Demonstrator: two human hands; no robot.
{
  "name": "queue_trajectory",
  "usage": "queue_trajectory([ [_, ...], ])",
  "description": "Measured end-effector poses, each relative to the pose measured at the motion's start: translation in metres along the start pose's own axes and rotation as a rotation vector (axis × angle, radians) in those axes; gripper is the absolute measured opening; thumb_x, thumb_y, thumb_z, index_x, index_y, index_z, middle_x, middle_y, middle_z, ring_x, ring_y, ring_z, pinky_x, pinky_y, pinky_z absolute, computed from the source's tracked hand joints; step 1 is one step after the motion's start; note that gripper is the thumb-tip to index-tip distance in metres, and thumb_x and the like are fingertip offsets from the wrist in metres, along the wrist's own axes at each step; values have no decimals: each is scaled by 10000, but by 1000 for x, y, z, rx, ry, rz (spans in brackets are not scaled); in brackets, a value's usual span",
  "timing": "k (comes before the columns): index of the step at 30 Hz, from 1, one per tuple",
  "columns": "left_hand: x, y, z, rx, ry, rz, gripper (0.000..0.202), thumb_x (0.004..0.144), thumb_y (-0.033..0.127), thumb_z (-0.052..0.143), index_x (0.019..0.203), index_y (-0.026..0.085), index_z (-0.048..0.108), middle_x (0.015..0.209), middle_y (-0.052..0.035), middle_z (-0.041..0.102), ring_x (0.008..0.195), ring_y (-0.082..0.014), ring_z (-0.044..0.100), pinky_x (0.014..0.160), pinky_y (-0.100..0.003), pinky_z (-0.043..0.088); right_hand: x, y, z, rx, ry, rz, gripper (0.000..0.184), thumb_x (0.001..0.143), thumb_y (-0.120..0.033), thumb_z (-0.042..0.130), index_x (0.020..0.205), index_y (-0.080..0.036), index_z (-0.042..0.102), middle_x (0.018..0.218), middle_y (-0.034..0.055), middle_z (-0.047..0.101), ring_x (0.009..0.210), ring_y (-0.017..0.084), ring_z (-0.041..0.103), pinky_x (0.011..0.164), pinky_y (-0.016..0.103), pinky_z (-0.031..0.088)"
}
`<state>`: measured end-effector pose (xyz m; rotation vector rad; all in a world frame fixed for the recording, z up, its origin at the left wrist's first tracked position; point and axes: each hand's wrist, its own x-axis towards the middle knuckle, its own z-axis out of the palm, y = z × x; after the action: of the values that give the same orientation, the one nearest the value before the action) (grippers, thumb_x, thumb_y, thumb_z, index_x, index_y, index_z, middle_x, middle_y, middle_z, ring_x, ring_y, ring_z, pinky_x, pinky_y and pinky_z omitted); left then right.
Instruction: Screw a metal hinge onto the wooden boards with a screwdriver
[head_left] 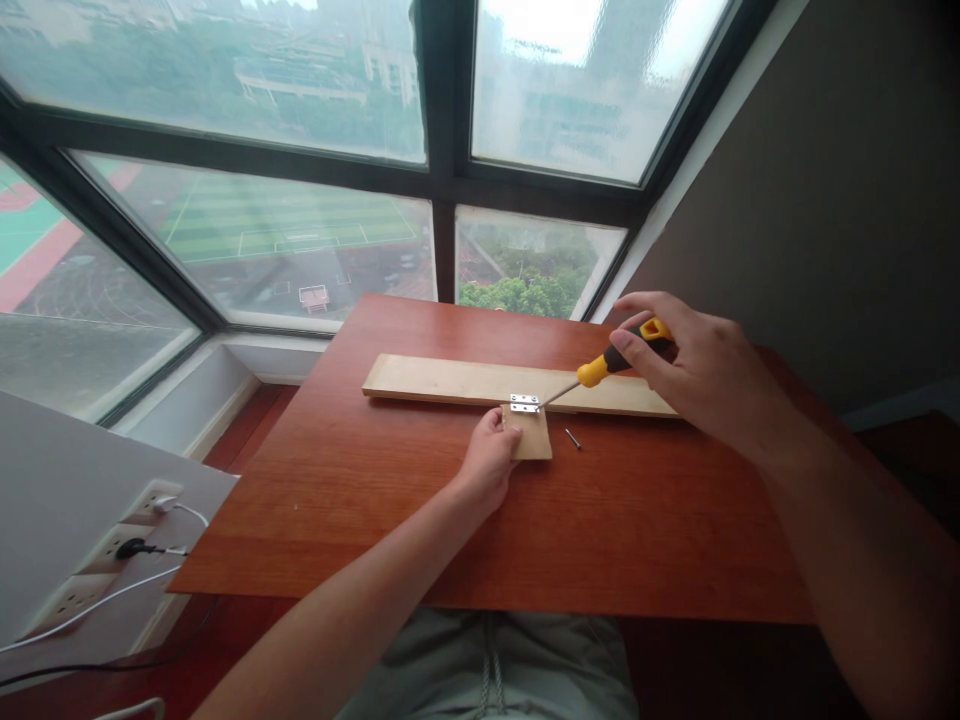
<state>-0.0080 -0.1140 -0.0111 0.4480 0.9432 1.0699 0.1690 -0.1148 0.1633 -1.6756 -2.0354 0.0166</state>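
My right hand (686,365) grips a yellow and black screwdriver (592,372) by its handle. The shaft slants down to the left, and its tip meets the right end of a small silver hinge (524,403). That hinge spans the joint between a long pale wooden board (442,380) and a small wooden piece (531,440). Thumb and fingers of my left hand (491,455) are closed on the left edge of the small piece. A loose screw (573,439) lies on the table just right of it. My right fingers hide part of the handle.
The reddish-brown table (360,520) has its front edge close to my lap. Tall windows (285,220) stand behind it, and a dark wall (840,220) rises at the right. Sockets with plugged-in cables (131,548) are low on the left.
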Motion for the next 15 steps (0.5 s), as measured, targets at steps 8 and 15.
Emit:
queue_trajectory([
  [8, 1, -2, -2, -6, -26, 9, 330, 666, 80, 642, 982, 165, 598, 937, -69, 686, 760, -149, 633, 685, -246, 528, -3, 0, -4, 84, -35, -86, 466, 810, -294, 593, 1272, -273, 538, 1222, 68, 658, 902, 260, 666, 770, 399, 541],
  [15, 1, -1, -1, 11, -23, 6, 328, 688, 67, 611, 1002, 161, 592, 933, -67, 683, 756, -145, 631, 674, -238, 530, -1, 0, -1, 12, 9, -25, 340, 864, -318, 538, 1194, -263, 595, 1075, 74, 705, 871, 276, 658, 770, 421, 509],
])
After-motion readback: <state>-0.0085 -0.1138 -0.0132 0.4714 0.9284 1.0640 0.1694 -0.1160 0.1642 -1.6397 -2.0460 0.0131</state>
